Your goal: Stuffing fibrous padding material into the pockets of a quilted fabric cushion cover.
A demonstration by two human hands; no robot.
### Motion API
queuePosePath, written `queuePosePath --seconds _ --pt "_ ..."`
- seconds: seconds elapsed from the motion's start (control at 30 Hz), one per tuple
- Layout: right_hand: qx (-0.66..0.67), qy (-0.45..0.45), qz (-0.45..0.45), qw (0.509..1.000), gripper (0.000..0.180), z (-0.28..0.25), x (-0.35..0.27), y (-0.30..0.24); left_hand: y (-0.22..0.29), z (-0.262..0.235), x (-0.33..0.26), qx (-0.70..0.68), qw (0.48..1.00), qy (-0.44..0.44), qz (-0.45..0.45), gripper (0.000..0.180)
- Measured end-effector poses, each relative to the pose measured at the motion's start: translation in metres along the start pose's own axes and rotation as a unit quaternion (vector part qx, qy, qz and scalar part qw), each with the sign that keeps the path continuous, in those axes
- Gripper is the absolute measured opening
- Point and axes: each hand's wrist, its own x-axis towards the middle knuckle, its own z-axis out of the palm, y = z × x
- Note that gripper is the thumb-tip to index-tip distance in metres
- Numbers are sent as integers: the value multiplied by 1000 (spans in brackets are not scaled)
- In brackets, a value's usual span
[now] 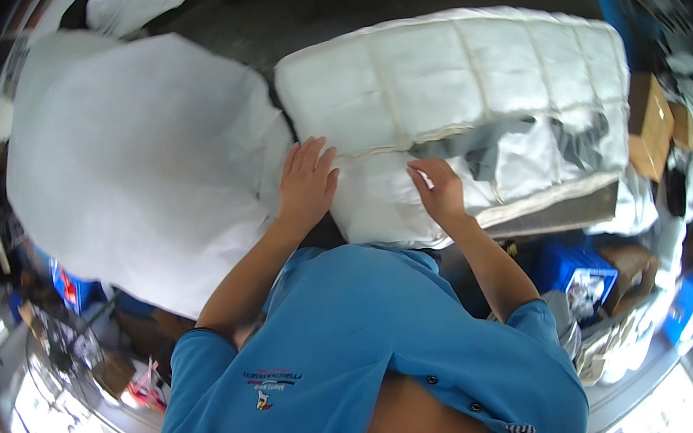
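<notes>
A white wrapped bale (422, 60), bound with pale cords (472, 62), lies in front of me to the right. My left hand (306, 182) rests with fingers stretched out at the bale's left end, beside a big bulging white sack (141, 164). Over the bale's near side, my right hand (440, 192) has thumb and forefinger curled together in a pinch. What sits between those fingertips, if anything, is too small to make out. Just beyond them a loose grey strip (486, 152) lies across the bale, and a second grey piece (580, 144) lies farther right.
A dark surface (278, 8) stretches behind the bale. Cardboard boxes (650, 127) stand past its right end. A blue crate (577, 275) is at the near right. On the left are a standing fan (60, 347) and a blue bin (69, 285).
</notes>
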Motion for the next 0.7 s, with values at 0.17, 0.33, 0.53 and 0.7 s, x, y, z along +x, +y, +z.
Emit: queuePosePath --seconds 0.17,0.33,0.53,0.7 --pt "115 -237 29 964 16 55 25 -63 -32 -39 -93 243 937 78 -240 45" --pt "195 -272 -181 925 22 148 36 -144 -50 -103 -128 255 930 114 -239 42" --pt "-63 -358 -258 895 32 207 0 -177 -77 -90 -150 164 956 134 -204 43" --pt "-84 -453 -266 847 44 219 15 -130 -69 -38 -184 46 985 30 -164 64"
